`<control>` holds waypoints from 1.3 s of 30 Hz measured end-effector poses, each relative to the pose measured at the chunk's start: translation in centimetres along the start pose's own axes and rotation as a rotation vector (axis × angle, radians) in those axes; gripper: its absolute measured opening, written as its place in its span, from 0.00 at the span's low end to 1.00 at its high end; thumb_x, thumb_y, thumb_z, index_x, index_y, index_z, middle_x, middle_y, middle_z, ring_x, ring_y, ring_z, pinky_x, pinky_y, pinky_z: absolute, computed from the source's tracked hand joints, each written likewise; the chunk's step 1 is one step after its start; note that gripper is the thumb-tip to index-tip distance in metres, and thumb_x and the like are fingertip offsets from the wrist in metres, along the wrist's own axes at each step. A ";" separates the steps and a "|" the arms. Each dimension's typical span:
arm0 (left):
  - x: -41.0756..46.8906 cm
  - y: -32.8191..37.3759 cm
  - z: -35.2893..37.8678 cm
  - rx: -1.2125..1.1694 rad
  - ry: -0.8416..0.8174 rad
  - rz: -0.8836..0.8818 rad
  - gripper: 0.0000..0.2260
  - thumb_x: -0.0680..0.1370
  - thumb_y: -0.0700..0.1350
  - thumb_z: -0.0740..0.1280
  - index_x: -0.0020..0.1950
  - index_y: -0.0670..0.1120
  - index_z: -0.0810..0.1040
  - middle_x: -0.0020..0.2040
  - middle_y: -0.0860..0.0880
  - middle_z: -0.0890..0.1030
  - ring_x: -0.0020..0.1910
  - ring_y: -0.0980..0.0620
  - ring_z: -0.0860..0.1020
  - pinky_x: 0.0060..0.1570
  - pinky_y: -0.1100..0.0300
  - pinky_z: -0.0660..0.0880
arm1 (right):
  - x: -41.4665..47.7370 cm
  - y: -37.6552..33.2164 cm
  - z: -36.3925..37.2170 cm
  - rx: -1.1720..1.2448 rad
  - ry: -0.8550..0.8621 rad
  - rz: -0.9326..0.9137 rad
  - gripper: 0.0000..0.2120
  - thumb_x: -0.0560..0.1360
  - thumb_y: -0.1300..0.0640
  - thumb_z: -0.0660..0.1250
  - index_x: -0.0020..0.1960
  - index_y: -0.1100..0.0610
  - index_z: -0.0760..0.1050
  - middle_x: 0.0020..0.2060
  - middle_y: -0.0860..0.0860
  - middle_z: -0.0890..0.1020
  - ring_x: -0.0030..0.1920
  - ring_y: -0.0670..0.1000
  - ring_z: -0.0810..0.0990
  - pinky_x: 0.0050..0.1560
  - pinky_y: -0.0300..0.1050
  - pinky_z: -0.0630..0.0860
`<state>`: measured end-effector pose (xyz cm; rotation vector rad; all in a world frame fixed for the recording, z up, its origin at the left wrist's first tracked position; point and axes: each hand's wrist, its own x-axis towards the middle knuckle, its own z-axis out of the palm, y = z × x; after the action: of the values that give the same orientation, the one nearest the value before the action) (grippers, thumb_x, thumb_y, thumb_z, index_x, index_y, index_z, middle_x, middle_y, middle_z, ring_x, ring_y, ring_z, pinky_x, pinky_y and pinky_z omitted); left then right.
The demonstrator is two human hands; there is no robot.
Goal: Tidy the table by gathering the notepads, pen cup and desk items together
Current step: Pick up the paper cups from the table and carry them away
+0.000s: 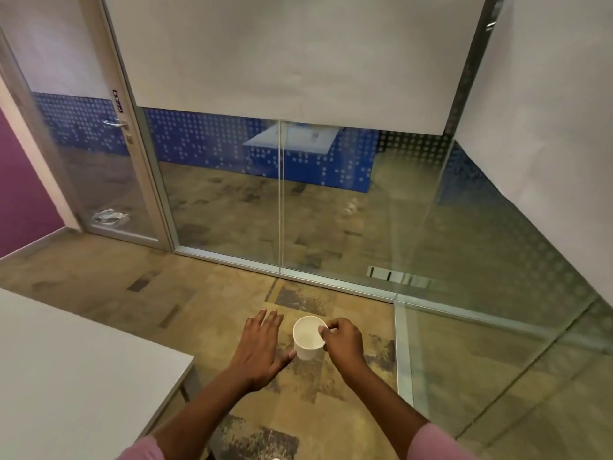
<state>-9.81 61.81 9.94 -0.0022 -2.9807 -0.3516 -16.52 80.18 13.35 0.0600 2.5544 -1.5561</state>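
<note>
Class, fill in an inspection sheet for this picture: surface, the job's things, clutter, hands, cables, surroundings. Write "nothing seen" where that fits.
Surface: white table at lower left, only one corner in view.
Job's things: white cup, upright, held in the air over the floor and apart from the table; nothing seen inside it. No notepads or pens in view.
Clutter: pale heap on the floor behind the door, too unclear to name.
Hands: right hand pinches the cup's rim; left hand open, fingers straight, beside the cup.
Cables: nothing seen.
Surroundings: glass wall with a lowered blind, glass door at left, patchy carpet floor.
</note>
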 end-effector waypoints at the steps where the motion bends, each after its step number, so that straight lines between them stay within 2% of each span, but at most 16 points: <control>1: 1.3 -0.5 0.4 0.011 -0.002 -0.005 0.44 0.71 0.74 0.38 0.78 0.46 0.49 0.79 0.45 0.49 0.78 0.46 0.44 0.75 0.47 0.40 | 1.6 -0.1 0.4 -0.005 -0.008 -0.001 0.05 0.74 0.55 0.70 0.41 0.52 0.75 0.40 0.48 0.81 0.40 0.53 0.82 0.41 0.47 0.78; 4: 5.7 -2.7 1.8 0.062 -0.009 -0.036 0.43 0.73 0.73 0.44 0.78 0.44 0.51 0.79 0.43 0.48 0.78 0.42 0.44 0.74 0.47 0.39 | 6.8 -0.3 1.9 -0.004 -0.034 0.010 0.05 0.74 0.55 0.69 0.40 0.50 0.74 0.40 0.48 0.81 0.40 0.51 0.82 0.37 0.43 0.76; 8: 12.3 -6.1 3.5 0.098 -0.070 -0.132 0.42 0.73 0.68 0.53 0.78 0.42 0.51 0.79 0.41 0.47 0.77 0.40 0.44 0.73 0.46 0.38 | 14.1 -0.7 4.2 -0.012 -0.058 0.031 0.06 0.73 0.56 0.69 0.40 0.49 0.74 0.39 0.46 0.80 0.40 0.52 0.82 0.43 0.50 0.81; 10: 15.3 -7.8 3.8 0.118 -0.093 -0.168 0.41 0.73 0.65 0.55 0.78 0.42 0.49 0.79 0.41 0.46 0.77 0.40 0.44 0.73 0.47 0.37 | 17.6 -1.4 5.4 -0.052 -0.088 0.018 0.05 0.73 0.56 0.69 0.40 0.51 0.75 0.40 0.49 0.81 0.40 0.52 0.82 0.42 0.49 0.80; 13: 19.4 -10.4 3.5 0.144 -0.095 -0.250 0.41 0.74 0.66 0.53 0.78 0.43 0.48 0.79 0.42 0.46 0.78 0.42 0.44 0.74 0.47 0.39 | 22.6 -3.4 7.0 -0.080 -0.111 0.002 0.02 0.73 0.56 0.68 0.42 0.53 0.76 0.42 0.52 0.83 0.42 0.55 0.83 0.43 0.48 0.78; 18: 24.5 -15.1 2.0 0.226 -0.049 -0.402 0.43 0.72 0.72 0.41 0.78 0.44 0.49 0.79 0.42 0.48 0.78 0.42 0.46 0.74 0.44 0.41 | 29.7 -7.3 11.0 -0.128 -0.170 -0.036 0.02 0.74 0.56 0.68 0.44 0.54 0.76 0.43 0.54 0.84 0.44 0.57 0.83 0.44 0.47 0.77; 22: 28.1 -20.3 0.7 0.226 -0.017 -0.539 0.45 0.72 0.73 0.37 0.78 0.43 0.50 0.79 0.41 0.50 0.77 0.40 0.47 0.74 0.42 0.42 | 35.2 -11.2 16.4 -0.093 -0.246 -0.059 0.05 0.74 0.57 0.68 0.48 0.57 0.79 0.44 0.55 0.83 0.45 0.57 0.82 0.48 0.56 0.81; 25: 31.3 -25.2 0.0 0.252 -0.015 -0.606 0.45 0.71 0.72 0.34 0.78 0.42 0.50 0.79 0.40 0.51 0.77 0.39 0.48 0.74 0.42 0.44 | 39.7 -14.6 21.3 -0.114 -0.321 -0.129 0.06 0.73 0.56 0.68 0.49 0.56 0.80 0.45 0.55 0.84 0.45 0.58 0.83 0.49 0.56 0.80; 29: 36.4 -32.0 -1.3 0.266 0.050 -0.699 0.43 0.74 0.70 0.38 0.74 0.39 0.64 0.74 0.37 0.65 0.73 0.36 0.63 0.70 0.38 0.59 | 46.1 -19.6 28.2 -0.108 -0.452 -0.261 0.05 0.73 0.54 0.68 0.48 0.55 0.79 0.43 0.55 0.84 0.44 0.58 0.83 0.48 0.51 0.79; 31: 38.6 -35.2 -2.2 0.243 0.063 -0.760 0.43 0.75 0.70 0.38 0.72 0.39 0.67 0.72 0.38 0.68 0.72 0.36 0.65 0.69 0.38 0.62 | 49.2 -22.3 31.8 -0.118 -0.522 -0.307 0.05 0.74 0.54 0.68 0.47 0.54 0.78 0.42 0.55 0.84 0.44 0.58 0.83 0.47 0.50 0.78; 35: 41.1 -42.1 -4.5 0.290 0.143 -0.898 0.42 0.75 0.70 0.38 0.73 0.40 0.65 0.73 0.39 0.66 0.73 0.37 0.64 0.71 0.39 0.59 | 53.2 -28.1 38.8 -0.130 -0.661 -0.391 0.05 0.74 0.54 0.68 0.46 0.56 0.78 0.40 0.52 0.82 0.43 0.58 0.83 0.46 0.51 0.77; 39: 41.4 -47.9 -6.8 0.282 0.115 -1.047 0.42 0.73 0.70 0.37 0.77 0.43 0.54 0.78 0.41 0.56 0.77 0.40 0.53 0.74 0.42 0.46 | 54.8 -33.4 46.0 -0.139 -0.765 -0.457 0.03 0.74 0.57 0.68 0.44 0.57 0.78 0.39 0.53 0.83 0.42 0.57 0.83 0.46 0.52 0.79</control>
<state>-50.75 13.01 11.14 1.5430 -2.6071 -0.0063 -69.47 21.59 13.84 -0.9889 2.0976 -1.1693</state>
